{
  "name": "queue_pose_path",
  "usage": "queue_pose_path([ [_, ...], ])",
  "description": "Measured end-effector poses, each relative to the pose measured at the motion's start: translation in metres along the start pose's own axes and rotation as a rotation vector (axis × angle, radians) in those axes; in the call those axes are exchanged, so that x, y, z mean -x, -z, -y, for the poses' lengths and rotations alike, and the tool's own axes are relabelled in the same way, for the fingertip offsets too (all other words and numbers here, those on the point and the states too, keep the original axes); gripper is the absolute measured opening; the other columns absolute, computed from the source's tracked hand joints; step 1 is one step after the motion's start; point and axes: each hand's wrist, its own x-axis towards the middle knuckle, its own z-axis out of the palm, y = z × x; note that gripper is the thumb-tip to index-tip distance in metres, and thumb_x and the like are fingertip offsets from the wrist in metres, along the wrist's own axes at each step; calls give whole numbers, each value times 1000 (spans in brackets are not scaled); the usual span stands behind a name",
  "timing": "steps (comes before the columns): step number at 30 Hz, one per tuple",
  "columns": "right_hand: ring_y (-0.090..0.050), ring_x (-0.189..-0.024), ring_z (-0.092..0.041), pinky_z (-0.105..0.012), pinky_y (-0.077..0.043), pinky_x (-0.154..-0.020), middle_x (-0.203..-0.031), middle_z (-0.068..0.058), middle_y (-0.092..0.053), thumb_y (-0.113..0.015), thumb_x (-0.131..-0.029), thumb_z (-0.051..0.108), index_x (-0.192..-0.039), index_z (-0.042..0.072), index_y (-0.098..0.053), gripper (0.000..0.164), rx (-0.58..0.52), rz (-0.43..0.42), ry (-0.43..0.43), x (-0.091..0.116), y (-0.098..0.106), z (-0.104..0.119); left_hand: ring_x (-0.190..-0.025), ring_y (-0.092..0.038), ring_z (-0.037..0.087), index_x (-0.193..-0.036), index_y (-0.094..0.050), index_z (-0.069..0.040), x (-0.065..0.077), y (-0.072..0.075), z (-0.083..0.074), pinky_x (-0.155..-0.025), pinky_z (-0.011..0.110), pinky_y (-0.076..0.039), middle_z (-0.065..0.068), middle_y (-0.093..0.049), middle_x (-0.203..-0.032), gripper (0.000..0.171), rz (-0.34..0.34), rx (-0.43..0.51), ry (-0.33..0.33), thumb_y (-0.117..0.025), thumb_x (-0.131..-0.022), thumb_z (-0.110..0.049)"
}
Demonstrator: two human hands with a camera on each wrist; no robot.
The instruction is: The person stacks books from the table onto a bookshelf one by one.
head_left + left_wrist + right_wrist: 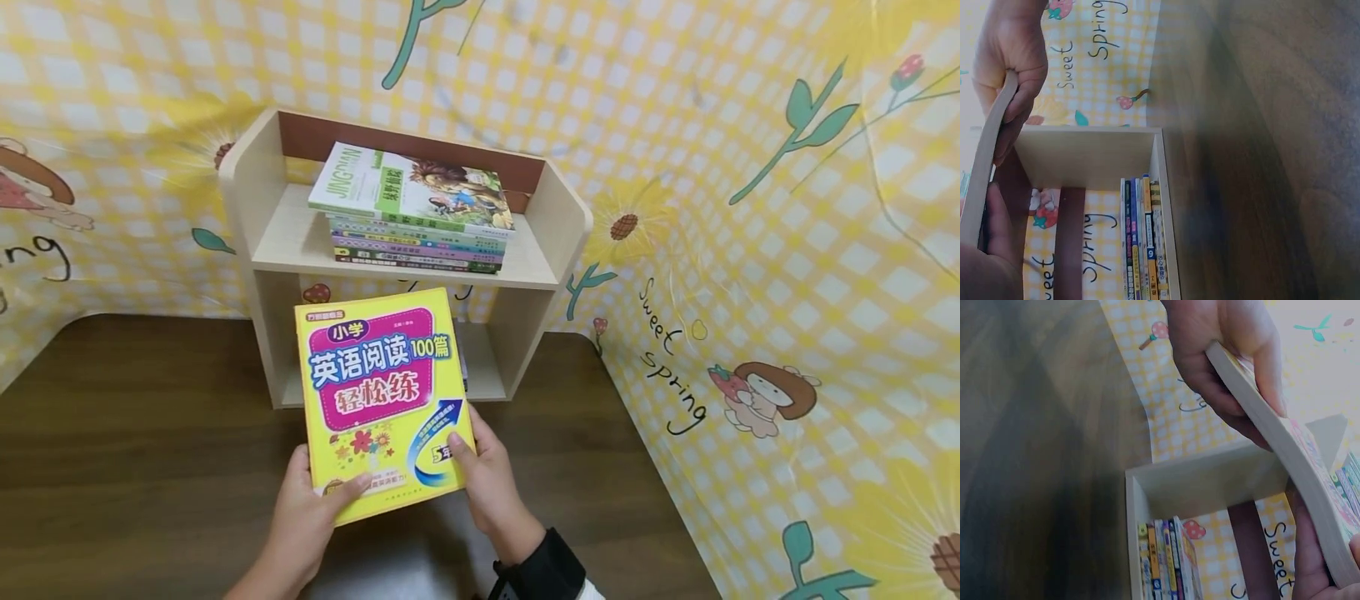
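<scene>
A yellow workbook (375, 367) with a pink title panel is held up in front of a small wooden bookshelf (238, 200), cover facing me. My left hand (311, 508) grips its lower left corner, thumb on the cover and fingers behind. On the lower right edge, my right hand (491, 475) holds it the same way. Both wrist views show the book's thick page edge (1291, 453), slightly curved, with fingers underneath. On the upper shelf lies a flat stack of books (416, 250); its top book (420, 187) has a lion picture and is turned slightly.
In the lower compartment, several thin books (1141, 244) lie flat on the bottom board, mostly hidden by the workbook in the head view. The shelf stands on a dark wood-look surface (135, 442). Yellow checked cloth (675, 275) with flowers hangs behind and to the right.
</scene>
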Motion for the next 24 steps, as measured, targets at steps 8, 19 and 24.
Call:
queue_pose_path([
  [8,-68,-86,-16,-29,-57,-78,-103,-10,-66,-55,-99,20,-148,10,-39,53,14,81,-36,-18,30,12,-91,-67,13,-136,-27,2,-15,22,-1,-77,31,-57,17,-60,-114,59,180,-70,-14,-65,-91,-5],
  [19,-70,-88,-17,-33,-56,-82,-102,-3,-68,-51,-101,18,-151,7,-31,55,36,303,-117,-20,67,20,-99,-61,-1,-150,-11,4,-48,70,-24,-79,23,-55,13,-51,-125,92,287,-268,-305,-73,-82,4],
  [24,-70,-93,-18,-35,-55,-86,-105,-2,-70,-49,-102,19,-150,6,-32,53,29,444,-141,-20,73,19,-103,-54,-10,-154,-2,-2,-53,76,-38,-82,16,-52,29,-39,-134,109,316,-339,-369,-78,-76,4],
])
